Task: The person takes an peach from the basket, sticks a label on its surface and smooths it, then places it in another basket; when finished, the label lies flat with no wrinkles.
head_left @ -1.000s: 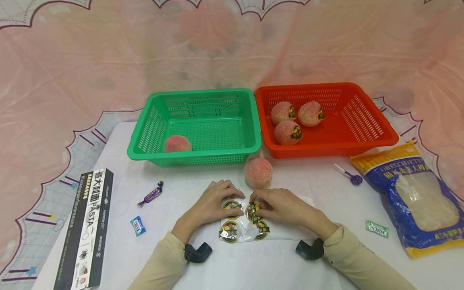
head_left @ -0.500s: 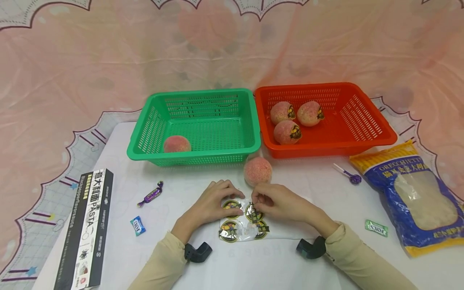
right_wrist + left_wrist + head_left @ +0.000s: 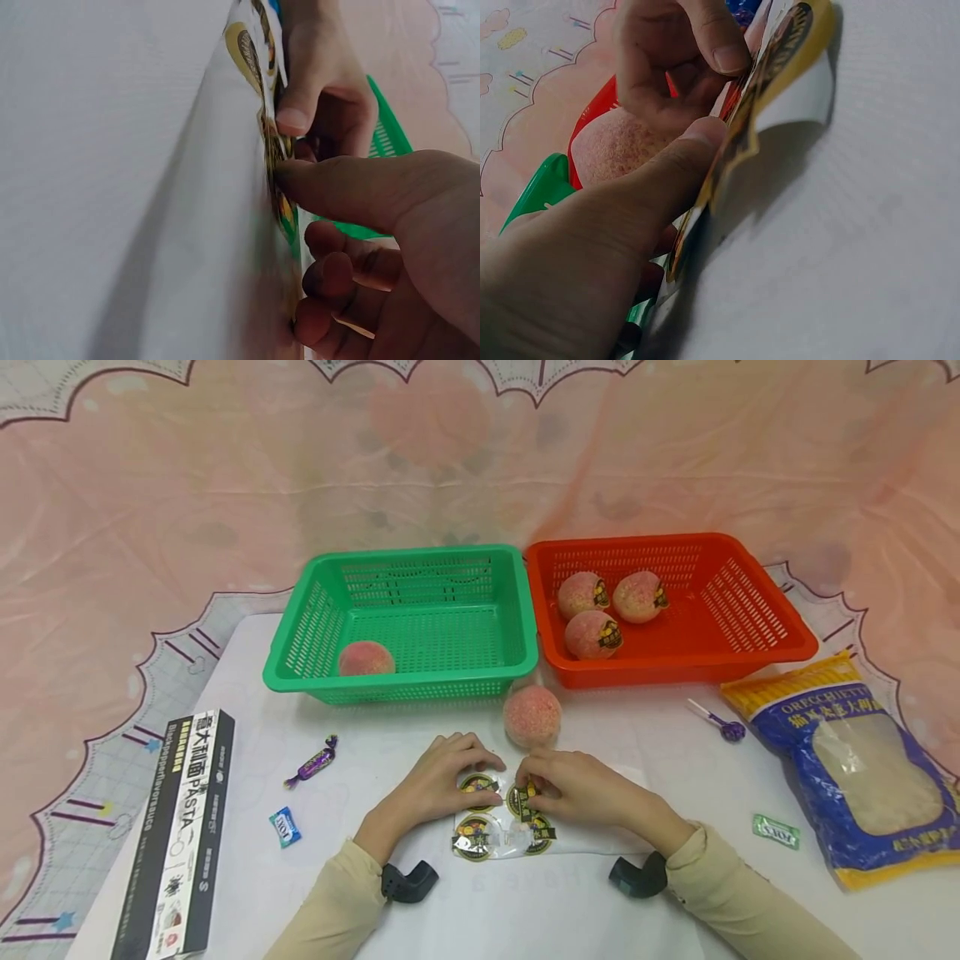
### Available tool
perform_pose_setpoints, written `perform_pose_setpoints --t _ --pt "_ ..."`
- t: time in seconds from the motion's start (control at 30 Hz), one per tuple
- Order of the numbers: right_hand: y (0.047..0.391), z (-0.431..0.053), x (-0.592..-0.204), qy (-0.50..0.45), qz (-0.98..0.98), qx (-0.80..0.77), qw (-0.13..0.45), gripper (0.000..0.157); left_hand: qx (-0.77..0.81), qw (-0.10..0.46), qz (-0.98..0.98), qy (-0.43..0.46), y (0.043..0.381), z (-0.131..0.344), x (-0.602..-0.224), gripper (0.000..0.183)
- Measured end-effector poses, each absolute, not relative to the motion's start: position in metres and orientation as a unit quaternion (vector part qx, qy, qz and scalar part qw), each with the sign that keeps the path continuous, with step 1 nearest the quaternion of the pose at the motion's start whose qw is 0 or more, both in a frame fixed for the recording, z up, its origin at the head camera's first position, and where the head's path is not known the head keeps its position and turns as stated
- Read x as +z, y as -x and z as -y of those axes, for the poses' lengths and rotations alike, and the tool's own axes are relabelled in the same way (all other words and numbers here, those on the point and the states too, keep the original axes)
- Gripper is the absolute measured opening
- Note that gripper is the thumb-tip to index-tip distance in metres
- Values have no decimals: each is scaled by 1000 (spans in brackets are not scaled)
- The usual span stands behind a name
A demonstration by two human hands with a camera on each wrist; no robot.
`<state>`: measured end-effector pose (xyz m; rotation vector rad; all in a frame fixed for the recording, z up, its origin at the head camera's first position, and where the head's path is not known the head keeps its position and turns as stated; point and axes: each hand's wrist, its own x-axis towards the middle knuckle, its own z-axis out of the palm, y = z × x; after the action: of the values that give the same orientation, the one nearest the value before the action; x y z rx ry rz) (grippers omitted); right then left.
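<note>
A sheet of round black-and-gold stickers (image 3: 491, 852) lies on the white tabletop between the two hands. My left hand (image 3: 438, 785) rests on its left part, thumb and curved fingers apart, pressing it down around one sticker. With bent thumb and index finger, my right hand (image 3: 577, 785) works at the upper right sticker (image 3: 519, 802); its fingertips partly hide the sticker. In the left wrist view, the sheet's edge (image 3: 799, 112) curls off the table. The right thumb touches a sticker (image 3: 274, 161) in the right wrist view. A pink peach (image 3: 532, 717) sits just beyond the hands.
A green basket (image 3: 412, 683) holds one peach; beside it a red basket (image 3: 690, 668) holds three stickered peaches. Left are a pasta box (image 3: 176, 835), a purple candy (image 3: 315, 764) and a blue candy (image 3: 285, 827). Right are a lollipop (image 3: 731, 730), a green candy (image 3: 776, 832) and a pasta bag (image 3: 847, 768).
My right hand drew its fingertips together and rose slightly, then came back down onto the upper right sticker. The left hand has stayed in place.
</note>
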<state>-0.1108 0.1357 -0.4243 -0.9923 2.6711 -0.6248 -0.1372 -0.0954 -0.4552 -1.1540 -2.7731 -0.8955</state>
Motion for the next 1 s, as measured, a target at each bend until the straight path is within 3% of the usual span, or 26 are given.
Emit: perform_pose_setpoints --t 0.17,0.4,0.63,1.0 --pt "110 -135 -423 334 -913 -200 122 37 -285 6 885 368 137 95 -456 36" --pt "109 -134 -423 326 -917 -201 109 23 -286 -2 886 364 137 95 -455 38" --pt "107 -133 -423 307 -926 -194 103 35 -285 -3 888 362 137 95 -455 38" --pt "108 -131 -424 295 -928 -201 104 30 -284 -9 889 359 137 95 -456 38"
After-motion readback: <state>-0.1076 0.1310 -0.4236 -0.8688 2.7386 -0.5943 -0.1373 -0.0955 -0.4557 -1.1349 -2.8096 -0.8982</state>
